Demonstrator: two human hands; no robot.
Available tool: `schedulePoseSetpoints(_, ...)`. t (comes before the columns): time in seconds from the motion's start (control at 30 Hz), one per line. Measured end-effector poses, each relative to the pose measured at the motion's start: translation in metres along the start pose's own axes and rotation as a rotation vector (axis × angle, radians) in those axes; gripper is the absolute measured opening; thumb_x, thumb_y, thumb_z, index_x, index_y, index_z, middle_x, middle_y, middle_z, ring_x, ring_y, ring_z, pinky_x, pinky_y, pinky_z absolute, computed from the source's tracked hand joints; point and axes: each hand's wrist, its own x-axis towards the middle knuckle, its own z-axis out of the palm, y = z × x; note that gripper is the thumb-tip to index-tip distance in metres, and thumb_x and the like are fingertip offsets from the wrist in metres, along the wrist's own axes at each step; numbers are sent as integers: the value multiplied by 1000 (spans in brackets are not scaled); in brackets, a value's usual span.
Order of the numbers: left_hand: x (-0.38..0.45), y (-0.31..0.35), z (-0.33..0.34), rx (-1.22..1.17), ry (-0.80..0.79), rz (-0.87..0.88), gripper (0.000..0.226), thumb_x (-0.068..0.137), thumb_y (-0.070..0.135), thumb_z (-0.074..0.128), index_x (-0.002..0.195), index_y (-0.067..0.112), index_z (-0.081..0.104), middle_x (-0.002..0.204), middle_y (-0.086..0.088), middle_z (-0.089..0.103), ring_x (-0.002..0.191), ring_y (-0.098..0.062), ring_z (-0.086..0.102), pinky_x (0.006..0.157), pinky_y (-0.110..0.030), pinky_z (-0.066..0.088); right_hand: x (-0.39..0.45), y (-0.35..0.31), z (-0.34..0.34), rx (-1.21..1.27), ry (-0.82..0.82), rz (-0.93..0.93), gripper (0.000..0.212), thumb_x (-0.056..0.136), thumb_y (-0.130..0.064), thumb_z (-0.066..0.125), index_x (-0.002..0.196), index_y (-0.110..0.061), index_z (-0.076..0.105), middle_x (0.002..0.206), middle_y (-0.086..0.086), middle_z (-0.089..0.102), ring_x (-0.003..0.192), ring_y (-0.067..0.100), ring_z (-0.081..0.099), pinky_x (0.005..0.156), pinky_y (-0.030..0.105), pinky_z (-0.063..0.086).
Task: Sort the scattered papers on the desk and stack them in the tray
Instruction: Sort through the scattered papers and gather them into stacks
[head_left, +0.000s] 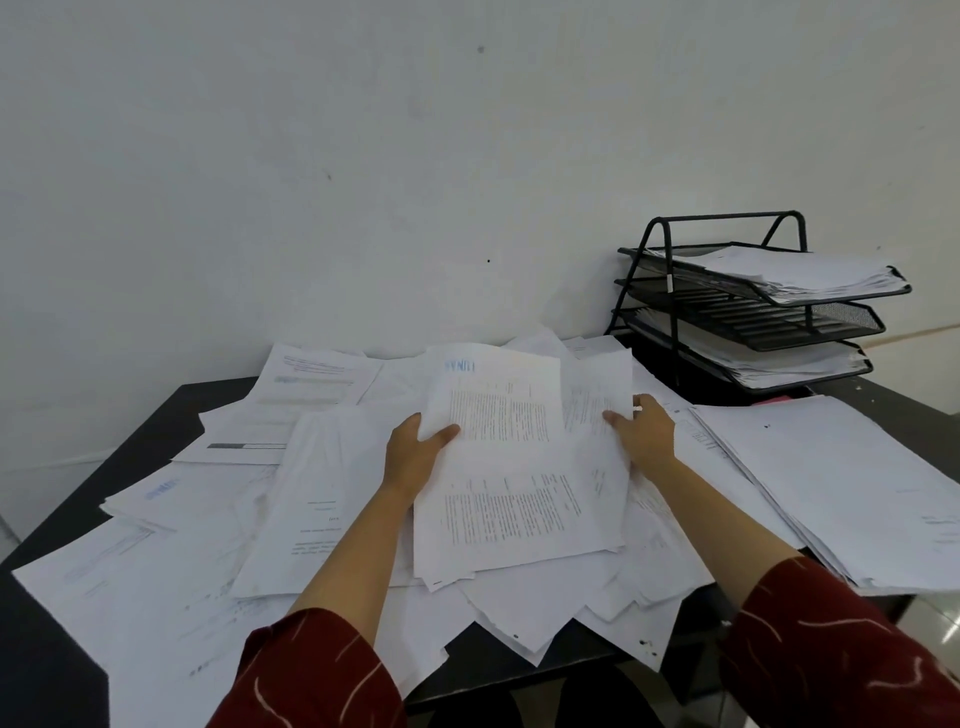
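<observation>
Two hands of mine are on one bundle of printed sheets (519, 457), raised a little above the mess in the middle of the desk. My left hand (413, 457) grips its left edge, thumb curled over the top sheet and the other fingers hidden beneath. My right hand (644, 434) holds the right side, thumb lying on the paper, the rest behind it. The top sheet bends up and away from me, with blue lettering at its far end.

Under and around the bundle the scattered papers (291, 499) overlap in loose layers across the dark desk (52, 644), some hanging over the near edge. To my right a thicker, tidier pile (852, 478) lies at an angle, close to the desk's right edge.

Beyond that pile, against the white wall (363, 156), stands the black wire tray (748, 312) with three tiers: paper in the top and bottom ones, bare mesh showing in the middle. My dark red patterned sleeves (311, 675) fill the lower corners.
</observation>
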Motion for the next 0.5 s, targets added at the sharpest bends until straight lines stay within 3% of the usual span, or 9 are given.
schedulePoseSetpoints(0.07, 0, 1, 0, -30, -12, -10, 24, 87, 31, 66, 103, 15, 59, 100, 1, 64, 88, -18, 63, 63, -20, 48, 2, -2, 0, 84, -68, 37, 28, 90, -19, 66, 112, -2, 62, 114, 13, 65, 98, 28, 61, 81, 31, 48)
schedulePoseSetpoints(0.17, 1, 4, 0, -92, -50, -33, 28, 87, 31, 67, 106, 11, 62, 102, 0, 67, 90, -19, 64, 66, -21, 50, 4, -6, -3, 267, -236, 105, 27, 90, -14, 65, 114, 0, 64, 114, 12, 65, 88, 23, 63, 74, 30, 53)
schedulePoseSetpoints(0.3, 4, 7, 5, -83, -113, -37, 31, 85, 32, 69, 107, 10, 65, 104, -2, 69, 90, -18, 65, 69, -23, 51, 5, -11, -4, 280, -485, 133, 27, 92, -17, 63, 116, -3, 61, 119, 13, 65, 93, 24, 66, 68, 29, 54)
schedulePoseSetpoints(0.37, 4, 7, 11, -55, -139, -22, 32, 85, 31, 69, 109, 10, 64, 106, -1, 68, 92, -17, 64, 70, -21, 50, 7, -11, -3, 263, -506, 107, 20, 93, -19, 61, 110, -8, 63, 119, 15, 66, 91, 22, 67, 67, 30, 55)
schedulePoseSetpoints(0.43, 5, 9, 18, -37, -142, -25, 33, 85, 30, 69, 111, 10, 63, 107, -1, 67, 91, -16, 63, 71, -21, 49, 8, -12, -1, 329, -470, 141, 23, 98, -29, 52, 108, -10, 61, 118, 16, 65, 88, 20, 66, 65, 30, 53)
schedulePoseSetpoints(0.5, 5, 8, 26, -6, -143, -27, 31, 85, 28, 70, 110, 11, 63, 105, 0, 66, 92, -16, 62, 74, -22, 49, 12, -11, -2, 496, -475, 258, 45, 97, -52, 40, 113, -15, 60, 112, 9, 66, 92, 21, 65, 66, 33, 52)
